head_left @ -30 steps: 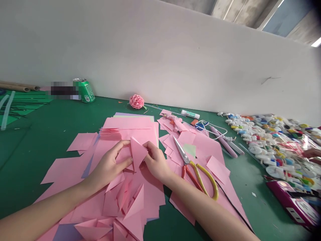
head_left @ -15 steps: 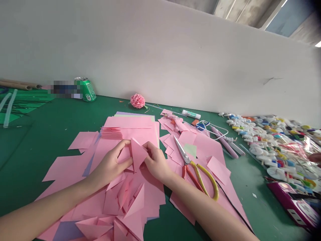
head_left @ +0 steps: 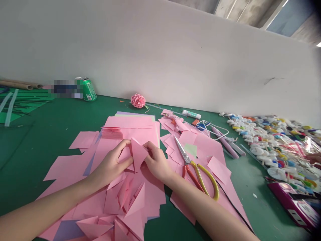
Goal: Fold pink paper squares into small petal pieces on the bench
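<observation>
Between my two hands a folded piece of pink paper (head_left: 137, 154) is held up above the paper pile, one pointed flap standing upright. My left hand (head_left: 116, 160) pinches its left side between thumb and fingers. My right hand (head_left: 156, 162) is closed on its right edge; the fingertips are partly hidden behind the flap. Below the hands lie several folded pink paper pieces (head_left: 94, 227) on loose pink sheets (head_left: 62, 167). A stack of folded pink strips (head_left: 112, 133) sits just beyond my left hand. Scissors (head_left: 186, 157) with red and yellow handles rest right of my right hand.
A pink paper ball (head_left: 138, 100) and a green can (head_left: 88, 89) stand near the wall. A glue stick (head_left: 191, 114) and a lilac tool (head_left: 225, 142) lie to the right. Many small plastic parts (head_left: 260, 147) and a purple device (head_left: 292, 204) are at far right, near another person's hand (head_left: 314, 158).
Hardly anything differs. Both hands keep the same grip on the folded paper, and the whole view has shifted very slightly. The other person's hand at far right has moved a little further into view.
</observation>
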`<state>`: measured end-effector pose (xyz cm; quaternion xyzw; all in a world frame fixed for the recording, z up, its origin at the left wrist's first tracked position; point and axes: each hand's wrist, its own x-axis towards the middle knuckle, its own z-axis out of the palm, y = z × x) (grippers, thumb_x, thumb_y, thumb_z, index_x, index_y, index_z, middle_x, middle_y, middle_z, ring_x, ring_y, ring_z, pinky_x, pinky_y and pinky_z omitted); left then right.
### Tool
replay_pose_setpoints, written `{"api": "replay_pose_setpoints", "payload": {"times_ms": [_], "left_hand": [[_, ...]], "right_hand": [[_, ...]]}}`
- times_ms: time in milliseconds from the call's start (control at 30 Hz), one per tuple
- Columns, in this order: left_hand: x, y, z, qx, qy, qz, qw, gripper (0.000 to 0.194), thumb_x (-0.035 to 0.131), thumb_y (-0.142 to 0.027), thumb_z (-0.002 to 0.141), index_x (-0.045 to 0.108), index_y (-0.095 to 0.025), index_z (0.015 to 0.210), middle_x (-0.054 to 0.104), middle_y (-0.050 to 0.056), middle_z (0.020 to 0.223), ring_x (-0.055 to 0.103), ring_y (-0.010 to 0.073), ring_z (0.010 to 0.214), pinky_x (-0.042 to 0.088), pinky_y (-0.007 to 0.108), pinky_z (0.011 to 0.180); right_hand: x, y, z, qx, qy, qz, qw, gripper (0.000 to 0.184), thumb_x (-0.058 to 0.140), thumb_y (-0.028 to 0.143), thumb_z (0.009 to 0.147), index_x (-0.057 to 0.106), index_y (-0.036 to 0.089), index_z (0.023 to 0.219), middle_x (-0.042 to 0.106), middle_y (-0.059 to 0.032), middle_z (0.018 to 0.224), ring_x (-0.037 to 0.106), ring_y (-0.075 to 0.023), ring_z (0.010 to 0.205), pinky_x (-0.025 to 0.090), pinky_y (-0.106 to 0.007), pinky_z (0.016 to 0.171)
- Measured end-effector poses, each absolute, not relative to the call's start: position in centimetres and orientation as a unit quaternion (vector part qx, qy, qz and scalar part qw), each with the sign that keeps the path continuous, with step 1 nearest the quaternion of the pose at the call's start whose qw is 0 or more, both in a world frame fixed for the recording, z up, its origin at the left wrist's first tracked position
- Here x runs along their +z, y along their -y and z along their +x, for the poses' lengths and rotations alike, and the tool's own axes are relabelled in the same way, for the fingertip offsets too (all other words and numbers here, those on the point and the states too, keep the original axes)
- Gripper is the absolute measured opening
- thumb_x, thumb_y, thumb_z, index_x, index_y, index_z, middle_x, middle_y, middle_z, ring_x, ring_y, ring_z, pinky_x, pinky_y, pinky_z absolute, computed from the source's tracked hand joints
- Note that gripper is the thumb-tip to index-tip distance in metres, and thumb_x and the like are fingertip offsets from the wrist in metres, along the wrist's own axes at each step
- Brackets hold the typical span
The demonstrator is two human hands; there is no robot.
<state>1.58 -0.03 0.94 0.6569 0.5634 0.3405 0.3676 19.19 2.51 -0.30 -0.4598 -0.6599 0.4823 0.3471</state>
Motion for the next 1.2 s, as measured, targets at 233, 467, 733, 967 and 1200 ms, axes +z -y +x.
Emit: {"api": "replay_pose_setpoints", "payload": {"times_ms": [233,467,733,967,1200], "left_hand": [[1.47,0.2,1.8,0.358,-0.558,0.647,0.377,0.035,0.05,-0.037,0.089,0.054,-0.026,0.122,0.063,0.003,0.122,0.057,0.0264,0.117,0.053,0.033,0.09],[1.48,0.23,1.75,0.374,-0.559,0.623,0.399,0.04,0.05,-0.037,0.09,0.053,-0.026,0.128,0.06,0.005,0.13,0.053,0.029,0.123,0.056,0.035,0.089],[1.43,0.19,1.73,0.371,-0.553,0.62,0.415,0.037,0.05,-0.035,0.091,0.053,-0.027,0.127,0.06,0.003,0.129,0.055,0.0275,0.122,0.056,0.035,0.091],[1.53,0.28,1.76,0.367,-0.556,0.615,0.422,0.037,0.051,-0.036,0.09,0.052,-0.028,0.127,0.059,0.003,0.129,0.052,0.0289,0.124,0.055,0.038,0.092],[1.63,0.11,1.61,0.336,-0.52,0.657,0.431,0.034,0.049,-0.023,0.088,0.054,-0.025,0.121,0.064,0.002,0.116,0.061,0.0219,0.105,0.052,0.031,0.09]], "right_hand": [[-0.35,-2.55,19.17,0.481,0.663,-0.46,0.344,0.008,0.044,0.021,0.082,0.051,0.02,0.082,0.058,0.0032,0.065,0.055,-0.0122,0.059,0.039,-0.022,0.055],[0.14,-2.4,19.08,0.498,0.65,-0.46,0.343,0.01,0.042,0.018,0.082,0.052,0.02,0.083,0.061,0.003,0.066,0.059,-0.0116,0.057,0.042,-0.021,0.054],[0.17,-2.48,19.02,0.499,0.648,-0.461,0.343,0.009,0.043,0.018,0.083,0.051,0.02,0.082,0.059,0.0036,0.061,0.059,-0.0121,0.056,0.042,-0.021,0.053],[0.2,-2.46,19.04,0.493,0.653,-0.462,0.341,0.008,0.043,0.02,0.082,0.051,0.02,0.081,0.059,0.0033,0.063,0.058,-0.0123,0.057,0.041,-0.022,0.054],[-0.36,-2.49,19.21,0.465,0.674,-0.465,0.336,0.011,0.043,0.019,0.079,0.054,0.02,0.083,0.058,0.0029,0.07,0.055,-0.0122,0.062,0.039,-0.022,0.056]]}}
